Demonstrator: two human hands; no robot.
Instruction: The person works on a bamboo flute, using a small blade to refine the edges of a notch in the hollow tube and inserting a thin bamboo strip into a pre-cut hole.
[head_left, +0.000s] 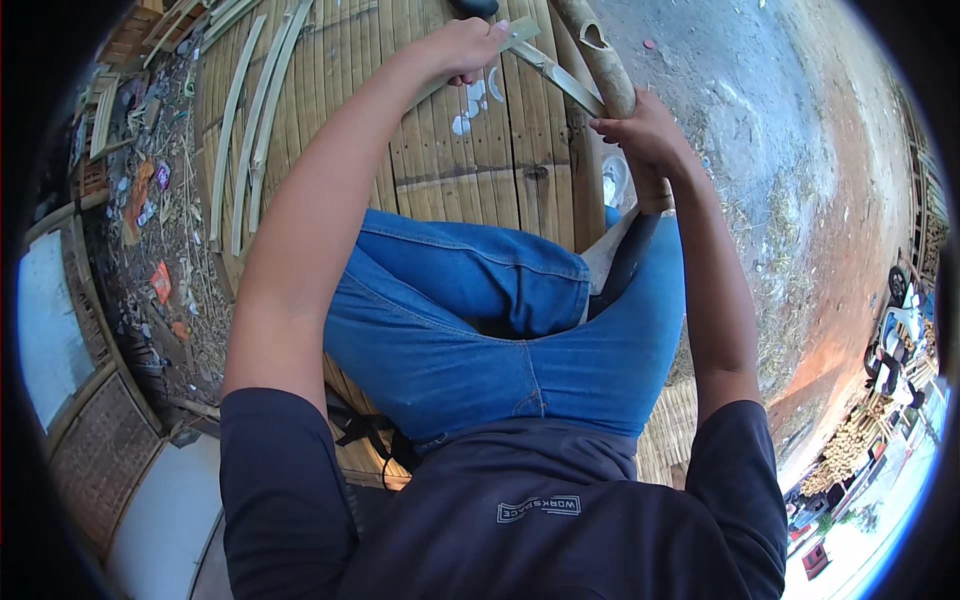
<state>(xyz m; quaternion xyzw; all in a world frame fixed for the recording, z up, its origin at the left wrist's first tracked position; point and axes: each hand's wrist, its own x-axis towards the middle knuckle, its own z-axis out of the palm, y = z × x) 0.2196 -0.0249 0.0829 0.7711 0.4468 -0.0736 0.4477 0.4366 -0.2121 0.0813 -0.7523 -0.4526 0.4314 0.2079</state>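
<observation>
While the left hand (468, 48) clamps a pale slat (522, 32), the right hand (648, 135) grips the bamboo strip (555, 74) between them, apparently for steadiness.

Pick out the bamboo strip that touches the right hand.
The pale strip slanting from the right hand up toward the left hand; the long strips at upper left lie on the bamboo platform, away from both hands.

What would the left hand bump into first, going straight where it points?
Beyond the flat piece it holds, probably the bamboo strip reaching the right hand, though depth is unclear.
</observation>
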